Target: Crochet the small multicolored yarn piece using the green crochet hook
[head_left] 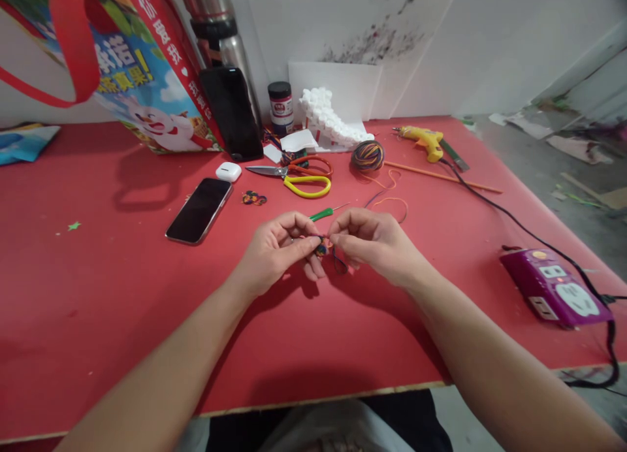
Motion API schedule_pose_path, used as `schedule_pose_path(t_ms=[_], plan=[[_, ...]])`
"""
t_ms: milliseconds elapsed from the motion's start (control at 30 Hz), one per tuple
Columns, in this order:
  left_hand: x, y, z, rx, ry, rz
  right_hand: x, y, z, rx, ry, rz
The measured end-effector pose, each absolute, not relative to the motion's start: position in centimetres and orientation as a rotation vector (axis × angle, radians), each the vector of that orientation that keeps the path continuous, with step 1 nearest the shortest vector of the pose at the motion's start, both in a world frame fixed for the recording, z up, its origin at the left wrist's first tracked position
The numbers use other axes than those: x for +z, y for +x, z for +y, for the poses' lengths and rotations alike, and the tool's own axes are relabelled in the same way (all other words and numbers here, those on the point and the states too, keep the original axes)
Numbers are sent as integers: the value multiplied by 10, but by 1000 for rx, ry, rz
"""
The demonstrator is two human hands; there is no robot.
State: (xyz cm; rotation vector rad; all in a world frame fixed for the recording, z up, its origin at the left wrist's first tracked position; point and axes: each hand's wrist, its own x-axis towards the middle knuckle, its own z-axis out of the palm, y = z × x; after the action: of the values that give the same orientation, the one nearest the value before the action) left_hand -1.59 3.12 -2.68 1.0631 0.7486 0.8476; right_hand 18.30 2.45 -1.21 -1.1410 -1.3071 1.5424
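Pinched between the thumb and fingers of my left hand [281, 249] is a small multicoloured yarn piece [321, 247]. Right beside it, my right hand [375, 240] has its thumb and forefinger pressed together on the yarn [339, 262], which hangs in a small dark loop below the fingers. A green-handled hook [322, 214] with a thin metal shaft lies just beyond both hands. Loose orange and dark strands curl across the table to a multicoloured yarn ball [368, 156]. Another small knotted yarn piece [253, 198] lies further to the left.
Scissors [298, 172] with red and yellow handles lie behind my hands. To the left are a phone [200, 210] and a white earphone case [228, 172]. A yellow glue gun [424, 140] trails its cord to a purple power strip [553, 289] on the right. A gift bag [161, 106] stands behind.
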Motion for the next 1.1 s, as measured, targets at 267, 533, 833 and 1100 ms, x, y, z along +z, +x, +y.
schedule_pose_path(t_ms=[267,533,833,1100], plan=[[-28,-14,31,863,1006,733,-6,185,22,1527,-1181,-1308],[-29,-18,30,788,1139,781,-7,182,22,1528,-1172,-1360],[-22,-12,28,803,1278,957,-13,180,22,1539,-1171,-1413],[-22,-8,26,825,1366,1010,-13,179,21,1606,-1175,-1375]])
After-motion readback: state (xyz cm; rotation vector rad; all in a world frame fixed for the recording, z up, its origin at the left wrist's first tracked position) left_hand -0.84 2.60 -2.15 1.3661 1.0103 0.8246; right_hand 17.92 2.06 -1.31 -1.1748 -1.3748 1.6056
